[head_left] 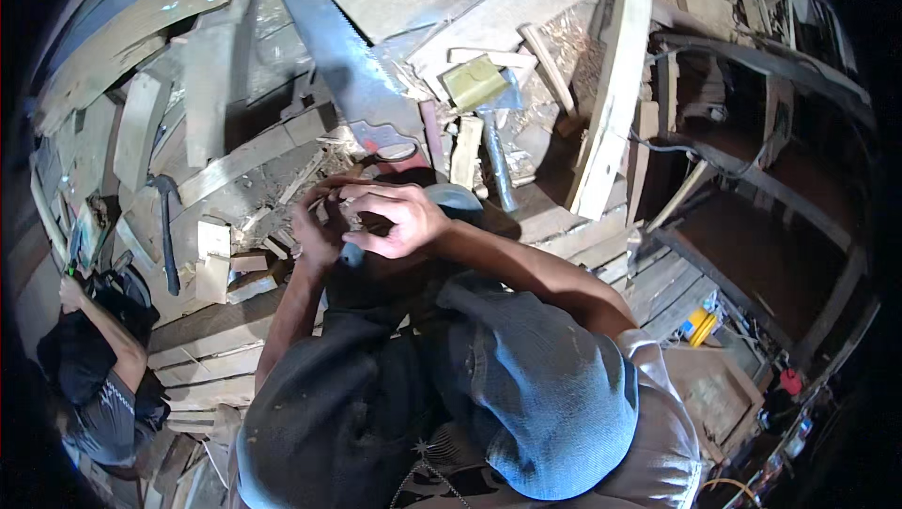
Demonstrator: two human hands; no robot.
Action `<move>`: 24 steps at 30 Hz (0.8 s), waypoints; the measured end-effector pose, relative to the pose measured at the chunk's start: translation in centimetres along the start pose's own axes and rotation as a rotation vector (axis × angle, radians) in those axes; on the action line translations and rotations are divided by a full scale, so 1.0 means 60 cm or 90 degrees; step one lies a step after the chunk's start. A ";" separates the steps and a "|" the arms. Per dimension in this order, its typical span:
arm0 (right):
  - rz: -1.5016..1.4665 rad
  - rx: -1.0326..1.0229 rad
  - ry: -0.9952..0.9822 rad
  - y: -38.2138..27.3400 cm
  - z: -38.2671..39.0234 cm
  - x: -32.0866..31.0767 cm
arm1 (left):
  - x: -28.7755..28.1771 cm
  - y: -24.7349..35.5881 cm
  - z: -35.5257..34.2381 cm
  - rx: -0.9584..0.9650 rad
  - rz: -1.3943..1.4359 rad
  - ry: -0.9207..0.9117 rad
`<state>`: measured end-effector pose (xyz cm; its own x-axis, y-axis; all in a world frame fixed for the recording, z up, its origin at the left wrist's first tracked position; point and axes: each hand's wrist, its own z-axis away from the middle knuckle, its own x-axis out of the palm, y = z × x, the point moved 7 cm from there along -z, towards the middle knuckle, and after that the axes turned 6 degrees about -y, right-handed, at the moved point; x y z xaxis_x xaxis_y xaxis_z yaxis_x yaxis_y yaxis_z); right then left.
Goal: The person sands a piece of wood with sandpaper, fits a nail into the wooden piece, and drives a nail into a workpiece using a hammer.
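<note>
Above my knees, my left hand (319, 225) and my right hand (399, 218) meet with curled fingers. Whatever lies between them is too dark and small to make out. A small grey-blue tip (352, 254) pokes out just below the fingers; its kind is unclear. Just beyond the hands is the red handle (402, 156) of a handsaw (340, 50), its wide blade pointing away from me. To the right of the handle lie a short wood offcut (465, 152) and a hammer (498, 159) with a bluish handle. An olive-yellow block (477, 84) rests by the hammer's head.
A long pale beam (613, 86) slants at the right, beside a dark opening (752, 246) crossed by timbers and a cable. Another hammer (167, 232) lies at the left near wood blocks (213, 255). At the far left another person (103, 368) is bent over. Shavings and planks surround me.
</note>
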<state>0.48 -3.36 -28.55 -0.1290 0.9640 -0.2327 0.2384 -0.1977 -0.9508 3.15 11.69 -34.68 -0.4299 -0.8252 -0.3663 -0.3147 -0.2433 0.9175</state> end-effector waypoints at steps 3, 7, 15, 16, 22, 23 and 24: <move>-0.001 0.015 -0.060 -0.003 -0.009 0.012 | -0.017 0.000 -0.001 0.001 -0.058 0.064; 0.050 0.017 -0.061 -0.021 -0.014 0.000 | 0.011 -0.083 0.048 -0.261 -0.145 -0.021; 0.204 0.220 -0.061 0.036 -0.010 0.013 | -0.004 0.037 -0.034 -0.099 -0.158 0.011; 0.208 0.253 -0.077 0.042 -0.015 0.017 | -0.007 0.044 -0.016 -0.016 -0.228 0.112; 0.265 0.125 -0.088 0.042 -0.030 0.027 | -0.026 0.043 -0.026 -0.003 -0.129 0.126; 0.258 0.150 -0.098 0.045 -0.031 0.030 | -0.029 0.045 -0.028 0.001 -0.122 0.126; 0.252 0.177 -0.109 0.049 -0.031 0.032 | -0.032 0.048 -0.028 0.005 -0.115 0.126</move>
<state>2.72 -1.75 -31.39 -0.2416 0.7670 -0.5945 0.0395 -0.6043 -0.7958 4.48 11.69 -31.07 -0.1921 -0.8528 -0.4857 -0.3786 -0.3922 0.8383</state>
